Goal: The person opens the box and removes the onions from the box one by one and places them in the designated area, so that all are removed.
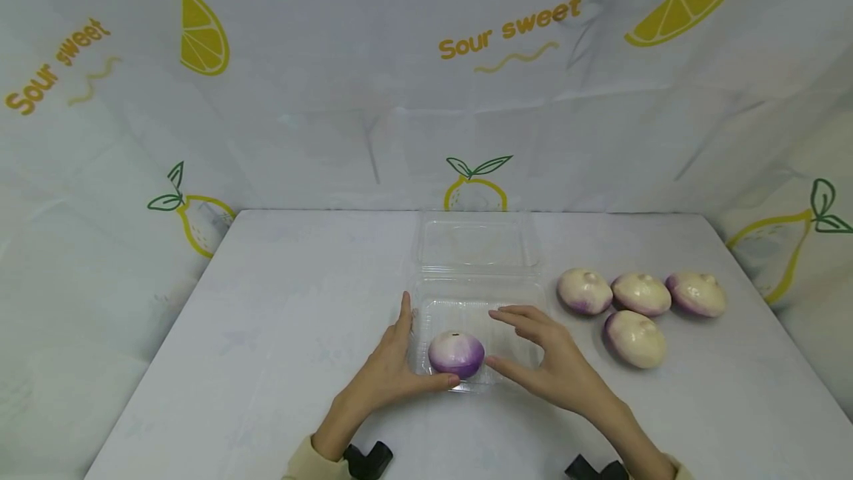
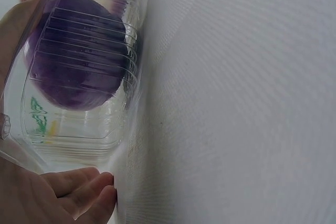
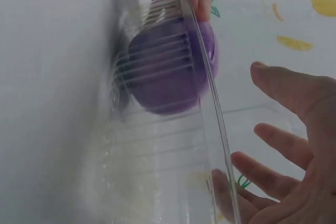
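Observation:
An onion (image 1: 456, 354), white on top and purple below, sits in the front left part of a clear plastic container (image 1: 489, 306). My left hand (image 1: 389, 361) rests along the container's left side, fingers straight, with the thumb across the front rim near the onion. In the left wrist view, fingers (image 2: 86, 195) of that hand lie outside the clear wall. Over the right part of the container, my right hand (image 1: 556, 358) is spread with nothing in it. Its thumb tip comes close to the onion's right side in the head view.
Several more onions (image 1: 636, 339) lie grouped on the white table (image 1: 280, 317) to the right of the container. The container's hinged lid (image 1: 476, 239) is folded back toward the far edge. Behind the table hangs a white cloth (image 1: 333, 95) with lemon prints.

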Motion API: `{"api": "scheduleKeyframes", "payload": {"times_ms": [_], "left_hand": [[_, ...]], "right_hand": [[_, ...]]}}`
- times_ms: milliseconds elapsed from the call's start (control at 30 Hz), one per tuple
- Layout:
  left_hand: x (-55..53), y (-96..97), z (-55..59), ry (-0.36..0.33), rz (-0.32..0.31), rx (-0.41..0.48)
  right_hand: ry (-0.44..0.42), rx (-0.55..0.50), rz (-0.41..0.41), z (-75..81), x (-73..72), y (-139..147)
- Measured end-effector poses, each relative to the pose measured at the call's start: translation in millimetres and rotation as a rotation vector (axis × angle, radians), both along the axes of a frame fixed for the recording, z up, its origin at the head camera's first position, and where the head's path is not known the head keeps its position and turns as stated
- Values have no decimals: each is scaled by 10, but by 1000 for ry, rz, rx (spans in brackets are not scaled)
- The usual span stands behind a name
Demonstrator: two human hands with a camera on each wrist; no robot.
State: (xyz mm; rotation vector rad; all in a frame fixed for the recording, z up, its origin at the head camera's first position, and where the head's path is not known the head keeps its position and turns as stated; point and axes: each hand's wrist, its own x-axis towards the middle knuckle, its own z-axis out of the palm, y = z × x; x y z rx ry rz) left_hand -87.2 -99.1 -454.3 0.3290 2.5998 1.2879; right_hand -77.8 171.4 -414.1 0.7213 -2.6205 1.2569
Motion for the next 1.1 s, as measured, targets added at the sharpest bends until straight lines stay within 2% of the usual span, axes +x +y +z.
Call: {"api": "scheduleKeyframes", "payload": {"times_ms": [133,267,467,867,1100], "left_hand": [[-2,-3,-14,-3,-1,8],[5,-5,-11,-9,2,7],[16,-6,8,-10,-1,11],[14,-3,5,17,-9,12],[21,11,25,1,0,0]], "right_hand": [[-147,-102,39,-32,-58,-109],[-235,-114,79,-52,-92,-195],[-272,-91,126,-89,-117,-288],[-342,24,132,-116,-167,-341],[-409,5,130,-146,-189,-332]]}}
